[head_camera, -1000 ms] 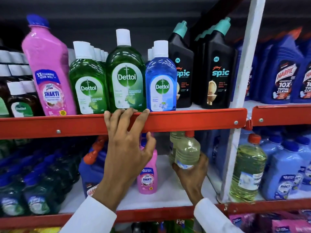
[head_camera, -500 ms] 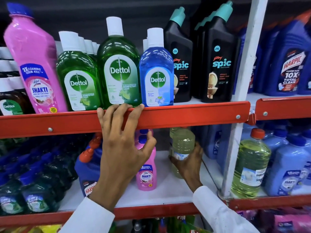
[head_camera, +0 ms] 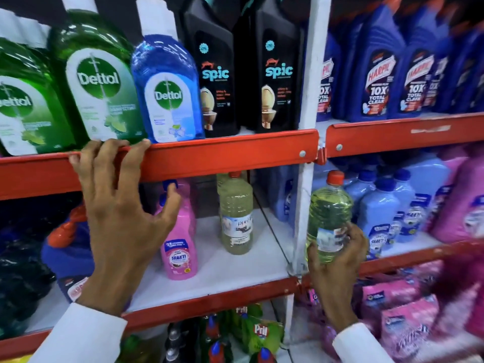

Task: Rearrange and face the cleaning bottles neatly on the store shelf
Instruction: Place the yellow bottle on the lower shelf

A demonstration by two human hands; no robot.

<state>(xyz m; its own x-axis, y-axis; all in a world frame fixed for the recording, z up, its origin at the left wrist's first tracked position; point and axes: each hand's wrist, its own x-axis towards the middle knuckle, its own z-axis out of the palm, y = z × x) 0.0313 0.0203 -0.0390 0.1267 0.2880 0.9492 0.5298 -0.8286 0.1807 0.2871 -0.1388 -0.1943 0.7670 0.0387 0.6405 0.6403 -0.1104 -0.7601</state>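
Note:
My right hand [head_camera: 337, 271] is closed around the lower part of a yellow-green bottle [head_camera: 328, 205] with a red cap, just right of the white upright post [head_camera: 306, 179]. The bottle is upright, at the front of the right bay's middle shelf. A paler yellow bottle [head_camera: 235, 216] stands alone on the left bay's middle shelf, label facing out. A pink Shakti bottle [head_camera: 180, 247] stands to its left. My left hand [head_camera: 117, 213] rests on the red shelf rail [head_camera: 222, 155], fingers spread over its top edge, thumb near the pink bottle's blue cap.
Green Dettol [head_camera: 99, 82], blue Dettol [head_camera: 167, 93] and black Spic bottles [head_camera: 217, 74] line the upper shelf, with blue Harpic bottles [head_camera: 377, 79] to the right. Light blue bottles [head_camera: 379, 213] crowd behind the held bottle. Pril bottles [head_camera: 259, 334] and pink pouches [head_camera: 400, 310] sit below.
My right hand let go of the paler yellow bottle, crossed right past the white post and closed on the yellow-green bottle. The view shifted right and closer. My left hand stayed on the rail.

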